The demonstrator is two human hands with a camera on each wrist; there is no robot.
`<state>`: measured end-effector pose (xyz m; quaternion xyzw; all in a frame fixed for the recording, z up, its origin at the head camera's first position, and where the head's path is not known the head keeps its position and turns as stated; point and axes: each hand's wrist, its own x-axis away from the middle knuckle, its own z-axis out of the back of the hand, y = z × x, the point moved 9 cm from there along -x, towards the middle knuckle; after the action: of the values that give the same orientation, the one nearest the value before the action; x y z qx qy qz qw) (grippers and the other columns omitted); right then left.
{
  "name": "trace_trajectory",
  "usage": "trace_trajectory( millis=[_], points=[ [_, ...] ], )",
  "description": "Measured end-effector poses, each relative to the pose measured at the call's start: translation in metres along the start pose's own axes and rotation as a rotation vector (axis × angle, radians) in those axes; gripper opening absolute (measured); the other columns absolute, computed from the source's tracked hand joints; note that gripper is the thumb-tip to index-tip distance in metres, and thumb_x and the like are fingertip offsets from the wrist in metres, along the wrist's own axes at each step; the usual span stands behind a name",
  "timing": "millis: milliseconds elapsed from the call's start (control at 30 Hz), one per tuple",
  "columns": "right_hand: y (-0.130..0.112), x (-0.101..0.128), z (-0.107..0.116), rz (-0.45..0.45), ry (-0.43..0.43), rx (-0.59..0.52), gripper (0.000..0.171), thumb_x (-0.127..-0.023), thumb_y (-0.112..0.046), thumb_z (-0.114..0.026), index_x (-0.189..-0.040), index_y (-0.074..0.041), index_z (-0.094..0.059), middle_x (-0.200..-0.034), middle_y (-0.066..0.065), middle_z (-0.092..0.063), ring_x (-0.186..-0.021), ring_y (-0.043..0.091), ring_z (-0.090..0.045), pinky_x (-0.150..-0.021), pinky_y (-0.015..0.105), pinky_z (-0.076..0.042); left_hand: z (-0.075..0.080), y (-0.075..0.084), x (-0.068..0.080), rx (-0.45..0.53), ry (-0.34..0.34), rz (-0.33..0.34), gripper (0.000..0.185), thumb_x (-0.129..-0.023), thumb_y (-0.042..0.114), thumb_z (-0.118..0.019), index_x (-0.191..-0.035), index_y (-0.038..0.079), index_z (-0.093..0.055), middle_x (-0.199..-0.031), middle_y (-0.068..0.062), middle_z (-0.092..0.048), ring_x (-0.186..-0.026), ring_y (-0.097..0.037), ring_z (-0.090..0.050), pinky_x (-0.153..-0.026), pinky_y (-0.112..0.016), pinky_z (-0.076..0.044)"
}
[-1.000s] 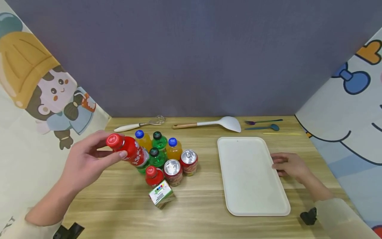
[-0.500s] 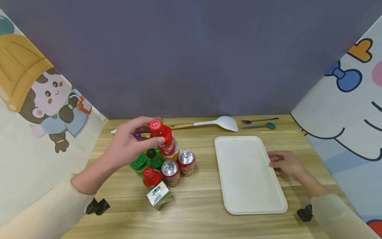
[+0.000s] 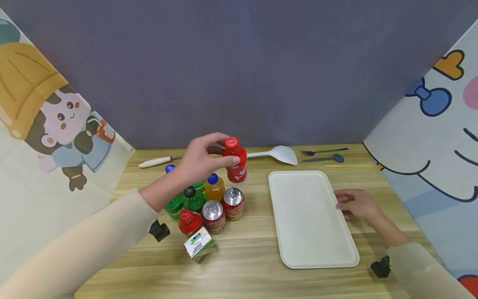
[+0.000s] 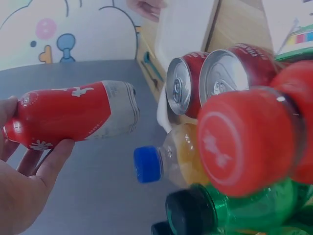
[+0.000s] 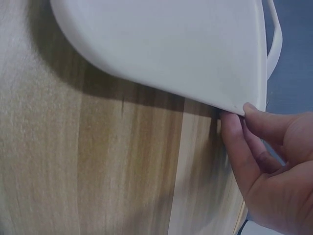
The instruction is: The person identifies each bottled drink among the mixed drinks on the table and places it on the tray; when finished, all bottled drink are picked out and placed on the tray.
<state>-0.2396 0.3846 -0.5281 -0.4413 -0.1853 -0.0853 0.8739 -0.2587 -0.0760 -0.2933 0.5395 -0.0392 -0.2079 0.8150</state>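
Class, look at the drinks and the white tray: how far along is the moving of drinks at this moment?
Done: nothing lies on the white tray yet. In hand: the left hand holds a red bottle in the air between the drinks cluster and the tray, while the right hand touches the tray's right edge. Left: the orange bottle, two cans, another red bottle, green bottles and a small carton stand on the table.

The head camera is looking down over the whole table (image 3: 246, 257); both wrist cameras are sitting close, all sharing the white tray (image 3: 313, 220) (image 4: 188, 29) (image 5: 171, 44).
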Motion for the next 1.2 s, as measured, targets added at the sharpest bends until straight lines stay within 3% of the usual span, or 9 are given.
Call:
trace_trajectory(
  millis=[367,667,967,1200],
  points=[
    [-0.002,0.001,0.0,-0.001,0.01,0.025,0.059,-0.094,-0.006,-0.073,-0.147,0.007,-0.048,-0.124,0.027,-0.063,-0.086,0.019,-0.07,-0.067,0.038,-0.063,-0.038,-0.006,-0.045,-0.057,-0.055,0.03,0.038,-0.088,0.022,-0.083,-0.123,0.015,-0.07,-0.115,-0.004,-0.071,-0.1,-0.025,-0.07,-0.085,-0.039,-0.06],
    [-0.005,0.002,0.001,0.003,0.027,0.052,0.058,-0.094,-0.007,-0.073,-0.146,0.005,-0.05,-0.123,0.026,-0.064,-0.084,0.018,-0.07,-0.066,0.037,-0.063,-0.088,-0.011,-0.071,-0.035,-0.105,0.087,0.039,-0.09,0.02,-0.082,-0.125,0.016,-0.067,-0.119,-0.003,-0.068,-0.106,-0.024,-0.067,-0.086,-0.036,-0.059],
    [-0.005,0.002,0.0,0.021,0.028,0.053,0.058,-0.094,-0.007,-0.074,-0.145,0.006,-0.051,-0.124,0.028,-0.064,-0.084,0.019,-0.07,-0.065,0.036,-0.063,-0.119,-0.016,-0.102,-0.06,-0.043,0.093,0.037,-0.087,0.02,-0.084,-0.12,0.017,-0.069,-0.112,-0.001,-0.069,-0.101,-0.017,-0.065,-0.081,-0.035,-0.059],
    [-0.008,0.004,0.001,0.034,0.02,0.054,0.057,-0.094,-0.006,-0.073,-0.145,0.007,-0.05,-0.124,0.029,-0.064,-0.085,0.018,-0.07,-0.066,0.037,-0.063,-0.141,-0.029,-0.114,-0.081,-0.037,0.144,0.036,-0.089,0.018,-0.082,-0.121,0.017,-0.067,-0.112,-0.002,-0.068,-0.1,-0.018,-0.064,-0.081,-0.036,-0.06]
  ],
)
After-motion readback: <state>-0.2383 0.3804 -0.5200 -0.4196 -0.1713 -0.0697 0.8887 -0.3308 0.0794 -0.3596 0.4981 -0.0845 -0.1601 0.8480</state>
